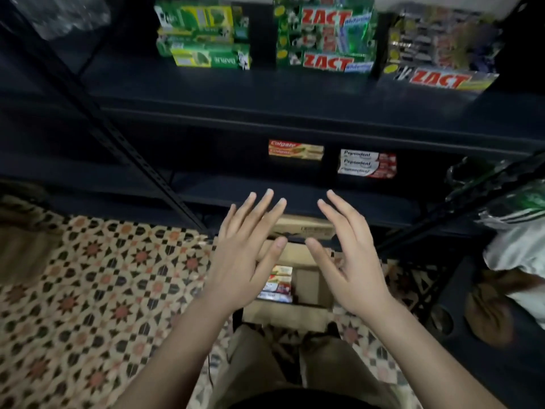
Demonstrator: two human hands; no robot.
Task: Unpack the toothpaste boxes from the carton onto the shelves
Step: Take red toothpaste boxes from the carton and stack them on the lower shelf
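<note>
1. Judging by what lies where, the unpacking looks partly done: a short stack of Colgate boxes (295,149) and a stack of Pepsodent boxes (366,163) already sit side by side, a little apart, on the lower shelf (206,193).
2. Still left: a few toothpaste boxes (278,283) lie flat against the left wall of the open carton (306,283), which stands on the floor just below the shelf front; its right half shows bare cardboard.
3. Both hands hover above the carton holding nothing. On the left hand (246,255) the fingers are straight and spread apart; on the right hand (352,255) they are likewise apart and relaxed, palms turned toward each other.
4. The upper shelf (265,93) carries green Darlie boxes (206,39) and two stacks of Zact boxes (324,36); whether these came from this carton cannot be told.
5. Materials: the boxes are slim, long, glossy printed card; the carton is plain matte brown cardboard with its flaps up; the shelves are dark painted metal with a perforated upright; the floor (88,276) is patterned tile.
</note>
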